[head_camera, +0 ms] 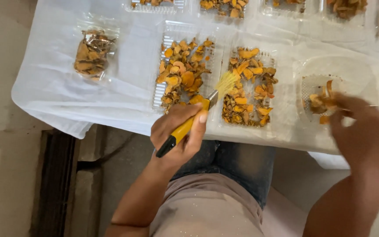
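Brush (188,123) with a yellow handle is sitting clamped in the left hand (178,134), mid-frame, bristles touching two full trays (247,87). Right hand (365,136) is gripping orange slices (323,102) at the nearly empty right tray (330,74).

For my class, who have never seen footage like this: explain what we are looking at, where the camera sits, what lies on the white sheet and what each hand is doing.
There is no machine here. One camera, worn on a person's head, looks down at their own two bare hands and lap. The left hand grips a brush with a yellow handle and pale bristles, held over clear plastic trays of dried orange slices. The trays lie on a white sheet covering a table. At far left sits a sealed clear packet of the same slices. The right hand, blurred, holds a few slices at a round clear container.
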